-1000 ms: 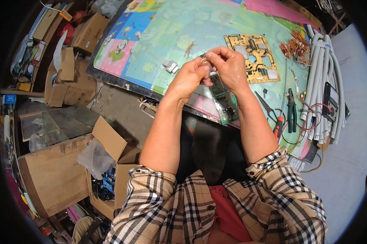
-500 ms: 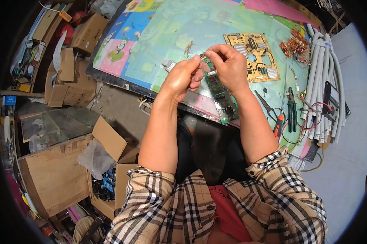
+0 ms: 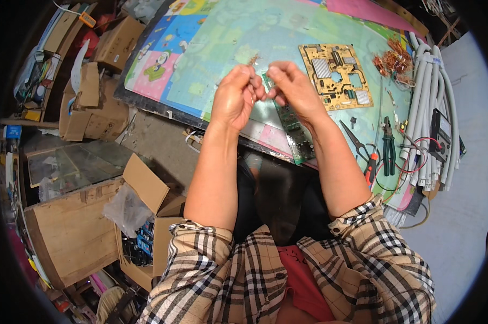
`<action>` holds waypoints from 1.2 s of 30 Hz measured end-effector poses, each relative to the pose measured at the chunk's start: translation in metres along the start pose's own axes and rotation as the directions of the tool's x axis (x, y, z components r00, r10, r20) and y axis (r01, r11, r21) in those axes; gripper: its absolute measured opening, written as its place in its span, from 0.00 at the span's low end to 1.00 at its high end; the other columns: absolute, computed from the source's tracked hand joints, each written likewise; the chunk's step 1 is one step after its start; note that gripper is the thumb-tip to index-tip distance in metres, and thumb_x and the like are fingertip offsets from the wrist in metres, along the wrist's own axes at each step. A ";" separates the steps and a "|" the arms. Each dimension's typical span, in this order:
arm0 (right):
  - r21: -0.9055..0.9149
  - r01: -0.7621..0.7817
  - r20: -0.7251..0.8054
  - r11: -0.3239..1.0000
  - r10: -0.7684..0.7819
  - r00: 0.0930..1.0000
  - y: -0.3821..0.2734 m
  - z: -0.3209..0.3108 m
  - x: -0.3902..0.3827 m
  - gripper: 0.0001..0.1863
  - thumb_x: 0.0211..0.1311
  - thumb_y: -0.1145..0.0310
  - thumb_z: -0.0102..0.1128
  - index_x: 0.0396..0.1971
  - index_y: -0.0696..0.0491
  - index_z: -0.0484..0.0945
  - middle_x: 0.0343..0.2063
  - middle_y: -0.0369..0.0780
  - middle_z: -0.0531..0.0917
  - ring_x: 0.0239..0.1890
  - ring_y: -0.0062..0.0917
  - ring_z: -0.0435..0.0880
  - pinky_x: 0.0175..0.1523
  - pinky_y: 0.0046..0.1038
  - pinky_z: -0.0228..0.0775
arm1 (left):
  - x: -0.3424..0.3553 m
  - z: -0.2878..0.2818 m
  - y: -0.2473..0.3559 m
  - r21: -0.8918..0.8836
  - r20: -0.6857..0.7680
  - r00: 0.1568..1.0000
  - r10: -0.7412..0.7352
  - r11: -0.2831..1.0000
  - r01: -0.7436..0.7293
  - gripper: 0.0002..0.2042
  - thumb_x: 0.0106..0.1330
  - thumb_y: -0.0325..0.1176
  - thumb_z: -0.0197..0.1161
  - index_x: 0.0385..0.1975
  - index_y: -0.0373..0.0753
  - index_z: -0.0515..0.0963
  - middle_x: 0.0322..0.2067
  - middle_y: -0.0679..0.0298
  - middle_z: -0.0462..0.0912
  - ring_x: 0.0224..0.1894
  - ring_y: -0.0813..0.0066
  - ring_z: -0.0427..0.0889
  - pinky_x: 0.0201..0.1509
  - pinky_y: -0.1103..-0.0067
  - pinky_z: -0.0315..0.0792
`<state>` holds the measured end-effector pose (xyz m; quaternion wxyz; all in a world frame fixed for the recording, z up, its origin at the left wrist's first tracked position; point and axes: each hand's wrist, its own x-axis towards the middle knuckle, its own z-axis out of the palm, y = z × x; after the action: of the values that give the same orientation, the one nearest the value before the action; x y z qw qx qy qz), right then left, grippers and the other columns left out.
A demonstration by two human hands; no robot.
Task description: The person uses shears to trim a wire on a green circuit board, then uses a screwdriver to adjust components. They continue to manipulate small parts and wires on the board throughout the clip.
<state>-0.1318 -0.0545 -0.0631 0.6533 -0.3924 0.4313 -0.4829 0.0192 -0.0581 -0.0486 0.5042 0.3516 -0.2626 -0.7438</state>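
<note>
My left hand is raised above the near part of the table, with thumb and fingertips pinched together. Close on its right, my right hand has its fingers curled in against the thumb. Whatever either hand holds is too small or too hidden to name. A long, narrow green circuit board lies under and beside my right hand, running to the table's near edge. Just past my left fingertips is a small tangle of fine copper wire, partly covered by the hand.
To the right lie a tan circuit board, a copper wire bundle, black scissors, green-handled pliers, a red-and-black tool, a multimeter and grey tubes. An open cardboard box stands at lower left.
My hands have moved a little apart, the left one to the left. The silvery piece beside my left hand is now hidden behind it.
</note>
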 end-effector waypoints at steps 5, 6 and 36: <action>0.149 -0.379 0.401 0.913 0.294 0.868 -0.002 0.020 -0.016 0.26 0.60 0.54 0.61 0.48 0.59 0.69 0.30 0.38 0.78 0.22 0.14 0.77 0.24 0.13 0.67 | 0.004 -0.013 0.001 -0.202 -0.028 0.985 0.170 0.964 -0.173 0.06 0.70 0.31 0.49 0.35 0.36 0.70 0.34 0.56 0.77 0.37 0.67 0.78 0.45 0.71 0.75; 0.131 -0.395 0.404 0.909 0.315 0.859 0.002 0.020 -0.015 0.22 0.61 0.56 0.60 0.45 0.57 0.70 0.29 0.36 0.78 0.22 0.14 0.76 0.23 0.13 0.66 | 0.004 0.002 0.001 -0.165 -0.056 0.980 0.192 0.966 -0.199 0.06 0.70 0.31 0.49 0.35 0.36 0.69 0.35 0.55 0.78 0.38 0.67 0.78 0.45 0.70 0.75; -0.671 0.342 0.295 0.658 -0.186 0.937 -0.023 -0.014 -0.015 0.07 0.54 0.68 0.61 0.30 0.56 0.82 0.27 0.43 0.81 0.29 0.34 0.80 0.37 0.30 0.70 | -0.013 -0.007 0.016 0.999 -0.052 0.944 0.325 0.020 0.048 0.10 0.61 0.33 0.57 0.27 0.31 0.78 0.20 0.57 0.77 0.26 0.67 0.75 0.34 0.73 0.69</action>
<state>-0.1544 -0.0465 -0.0433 0.4123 -0.7195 0.4540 -0.3259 0.0368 -0.0515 -0.0377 0.2187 0.6704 -0.6664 -0.2423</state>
